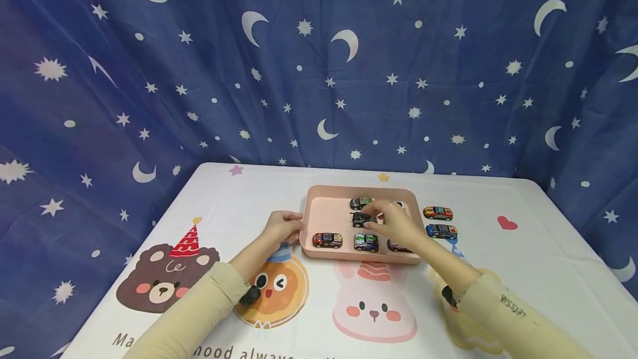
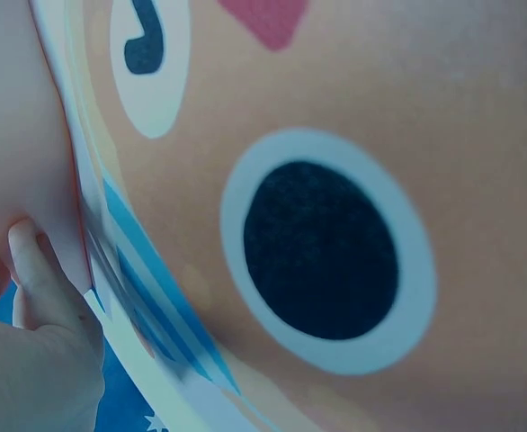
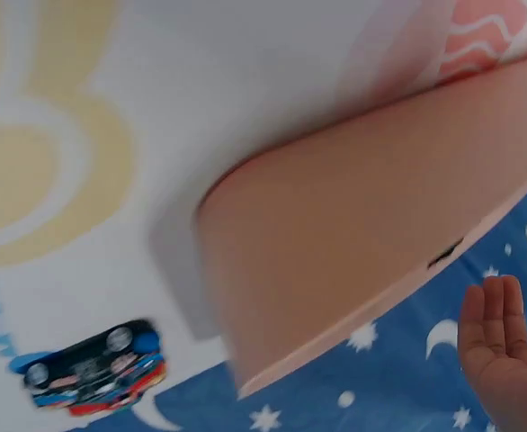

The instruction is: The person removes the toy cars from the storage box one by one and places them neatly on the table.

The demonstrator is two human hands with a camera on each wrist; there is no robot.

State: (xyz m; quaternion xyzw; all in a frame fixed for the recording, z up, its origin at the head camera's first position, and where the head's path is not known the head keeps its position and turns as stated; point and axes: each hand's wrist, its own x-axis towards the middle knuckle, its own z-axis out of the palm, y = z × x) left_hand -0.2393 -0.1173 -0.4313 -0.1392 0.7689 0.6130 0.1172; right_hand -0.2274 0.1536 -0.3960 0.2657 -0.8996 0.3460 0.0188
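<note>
Black toy car pinched in right grip, inside pink tray

Small car juts left from the right grip's thumb and fingers, long axis left-right, along the long side of the shallow, rounded-corner tray. Right grip has it; left grip is well off to the left, holding the tray's left wall. Beyond the right grip's fingertips: dark toy car with green markings. On the person's side: green-and-purple toy car; farther left, red-and-black toy car.

Hidden: held car's right end, under fingers. Dark toy car partly covered by the hand. Lifted or resting, can't tell. Right wrist view misses the held car.
</note>
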